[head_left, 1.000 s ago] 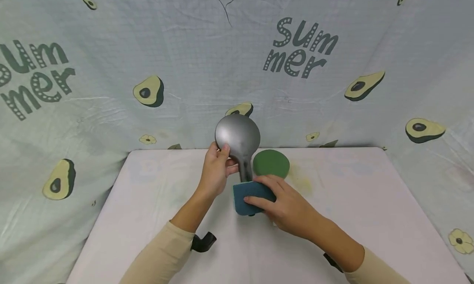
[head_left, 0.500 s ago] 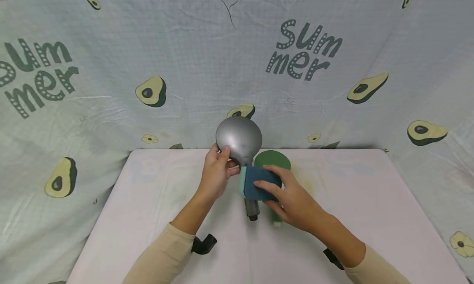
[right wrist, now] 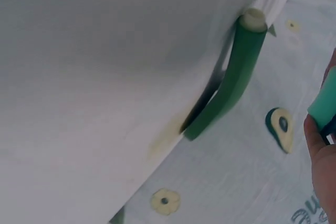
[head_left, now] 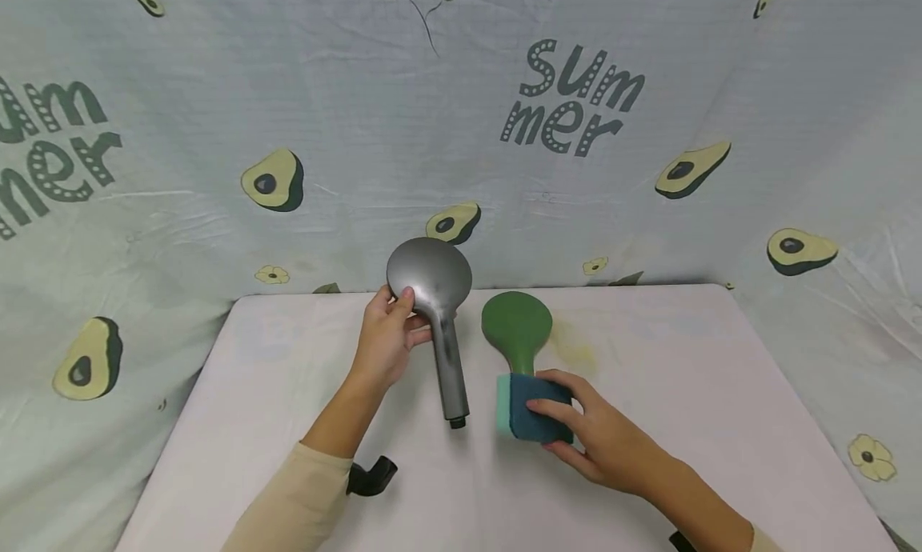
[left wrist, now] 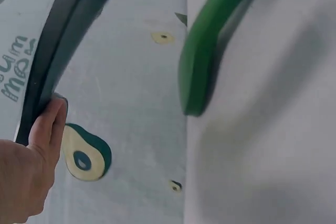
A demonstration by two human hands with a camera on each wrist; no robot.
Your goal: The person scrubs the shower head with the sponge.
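Note:
In the head view my left hand holds a grey shower head up by its round head, thumb on the near face. Its handle slants down, with a black threaded end. My right hand grips a two-tone sponge, dark blue on one side and mint green on the other. A green shower head lies on the table; the sponge hides its handle in the head view. From the right wrist, the sponge shows apart from the green shower head's handle.
The white-covered table ends at a hanging cloth printed with avocados and lettering. A faint yellowish stain marks the cover right of the green shower head. A black curved piece shows beside my left sleeve.
The sponge moved up the grey shower head's handle to its neck, then came away to the lower right. The grey handle is now uncovered. My left hand keeps its hold.

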